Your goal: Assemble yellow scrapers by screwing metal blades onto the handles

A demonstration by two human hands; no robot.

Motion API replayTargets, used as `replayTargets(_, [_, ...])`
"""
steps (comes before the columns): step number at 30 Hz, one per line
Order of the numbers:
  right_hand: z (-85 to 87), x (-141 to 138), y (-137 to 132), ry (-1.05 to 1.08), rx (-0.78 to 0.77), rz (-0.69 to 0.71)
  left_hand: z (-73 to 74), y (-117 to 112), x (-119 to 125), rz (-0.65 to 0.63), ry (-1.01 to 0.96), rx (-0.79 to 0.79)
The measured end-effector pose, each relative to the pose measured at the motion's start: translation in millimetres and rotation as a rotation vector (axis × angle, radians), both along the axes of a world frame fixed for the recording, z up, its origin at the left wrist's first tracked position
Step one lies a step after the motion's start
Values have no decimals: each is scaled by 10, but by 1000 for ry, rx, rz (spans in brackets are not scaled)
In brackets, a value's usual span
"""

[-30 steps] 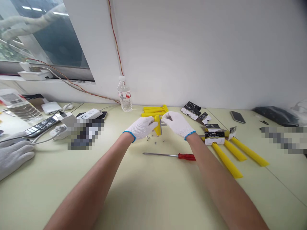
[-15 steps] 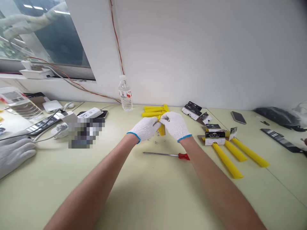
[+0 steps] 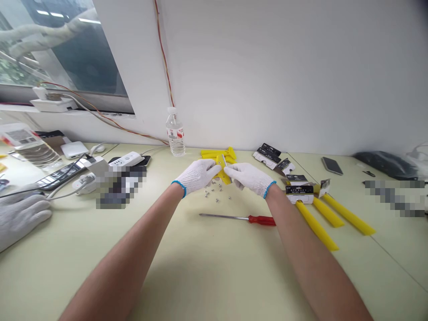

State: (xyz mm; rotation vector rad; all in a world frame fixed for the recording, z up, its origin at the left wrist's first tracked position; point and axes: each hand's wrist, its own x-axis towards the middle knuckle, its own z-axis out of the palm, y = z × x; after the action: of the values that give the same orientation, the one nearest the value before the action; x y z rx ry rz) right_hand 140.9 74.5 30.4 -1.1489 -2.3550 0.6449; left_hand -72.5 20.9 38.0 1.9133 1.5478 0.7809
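The right hand (image 3: 251, 177) has drawn away from the left hand (image 3: 197, 177), baring more of the scraper (image 3: 226, 177) between them: yellow, tilted, with a silver strip (image 3: 224, 160) along its right edge. Both hands pinch it, one per side. Beyond the left hand stands a clear, capped bottle (image 3: 175, 139), fill unclear; right of the right hand, card packs (image 3: 299, 196) cover the ends of yellow handles (image 3: 317, 227)

You are holding a yellow scraper (image 3: 225, 176) in front of you, its top leaning left; a narrow, silvery metal strip (image 3: 224, 160) is slanting along its upper right side.
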Motion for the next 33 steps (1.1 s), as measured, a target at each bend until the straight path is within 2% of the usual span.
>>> replayTargets(7, [57,-113,-162,-51,-215,-12,-25,20,-30,25,24,-1])
replayTargets(14, [65,-156,-206,-4,-314,-94,-78,62,-46,89,93,92])
replayTargets(17, [54,-143,-188,32,-330,-132,-75,60,-21,93,157,221])
replayTargets(21, [41,-118,-163,70,-340,-171,-86,52,54,61,355,331])
replayTargets(24, [52,-111,-154,71,-347,-180,-125,51,131,105,502,393])
replayTargets(29, [91,-115,-165,46,-341,-163,-161,31,255,188,671,389])
replayTargets(33, [101,-115,-167,40,-258,-145,-195,22,280,204,695,419])
